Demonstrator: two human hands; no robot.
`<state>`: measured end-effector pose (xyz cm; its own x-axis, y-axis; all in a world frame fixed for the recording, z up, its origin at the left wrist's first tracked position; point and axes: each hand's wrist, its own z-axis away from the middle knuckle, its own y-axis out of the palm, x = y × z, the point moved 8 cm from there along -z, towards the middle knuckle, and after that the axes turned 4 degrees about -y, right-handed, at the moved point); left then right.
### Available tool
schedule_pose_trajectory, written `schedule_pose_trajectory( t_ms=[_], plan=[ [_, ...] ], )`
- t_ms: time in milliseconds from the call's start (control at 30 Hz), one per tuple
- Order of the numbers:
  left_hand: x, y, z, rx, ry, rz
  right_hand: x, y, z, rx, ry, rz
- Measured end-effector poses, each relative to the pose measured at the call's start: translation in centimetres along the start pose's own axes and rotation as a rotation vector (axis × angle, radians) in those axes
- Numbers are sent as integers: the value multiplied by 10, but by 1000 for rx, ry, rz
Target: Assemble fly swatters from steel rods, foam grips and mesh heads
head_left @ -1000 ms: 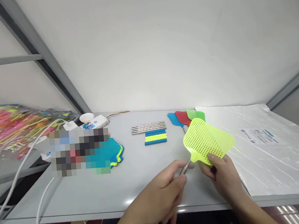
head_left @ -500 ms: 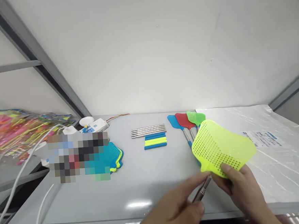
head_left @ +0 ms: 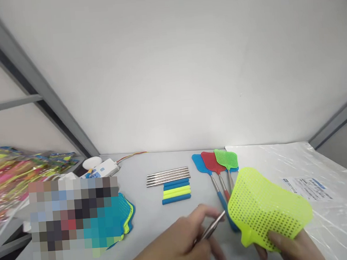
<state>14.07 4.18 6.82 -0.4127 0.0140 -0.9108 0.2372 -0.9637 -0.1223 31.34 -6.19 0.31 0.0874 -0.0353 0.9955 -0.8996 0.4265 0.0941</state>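
A yellow-green perforated fly swatter head [head_left: 266,208] is gripped by its lower edge in my right hand [head_left: 294,246], its short socket pointing down and left. My left hand [head_left: 188,240] is closed around a slim metal rod [head_left: 211,227], whose tip points up and right toward the socket, with a gap between them. Behind the yellow head lie a blue fly swatter [head_left: 202,164], a red one [head_left: 213,161] and a green one [head_left: 226,159] with metal shafts. Ahead of my left hand are several metal rods [head_left: 167,176] and blue and yellow handle grips [head_left: 177,191].
A stack of blue and yellow swatter heads [head_left: 126,212] lies at left beside a blurred-out patch. Behind it are a white power strip [head_left: 105,168] and a white round object [head_left: 92,163]. Bagged colourful items [head_left: 22,180] fill the far left; a clear plastic sheet [head_left: 338,197] covers the right side.
The metal rod in my left hand has come away from the yellow head's socket, moving left. My right hand still holds the head, now a little farther right. The view has tilted upward.
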Motion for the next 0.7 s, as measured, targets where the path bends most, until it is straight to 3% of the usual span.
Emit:
schedule_pose_trajectory(
  t_ms=[67, 133, 200, 300, 400, 567, 700],
  plan=[
    [-16, 2, -14, 8, 21, 72, 24, -3, -18, 73, -92, -15],
    [-39, 4, -38, 56, 97, 111, 54, -20, -42, -55, -202, -135],
    [-66, -2, -66, 26, 226, 160, 79, -35, -66, -195, -308, -272],
    [-83, -9, -95, -4, 377, 309, 98, -41, -95, -242, -433, -276],
    [-55, -6, -98, -27, 368, 402, 84, -35, -109, -205, -407, -202],
    [30, 20, -75, 68, 232, 612, 41, -9, -101, -16, -265, -75],
    [61, 27, -71, 54, 230, 725, 20, 20, -86, 175, -156, 48]
  ],
)
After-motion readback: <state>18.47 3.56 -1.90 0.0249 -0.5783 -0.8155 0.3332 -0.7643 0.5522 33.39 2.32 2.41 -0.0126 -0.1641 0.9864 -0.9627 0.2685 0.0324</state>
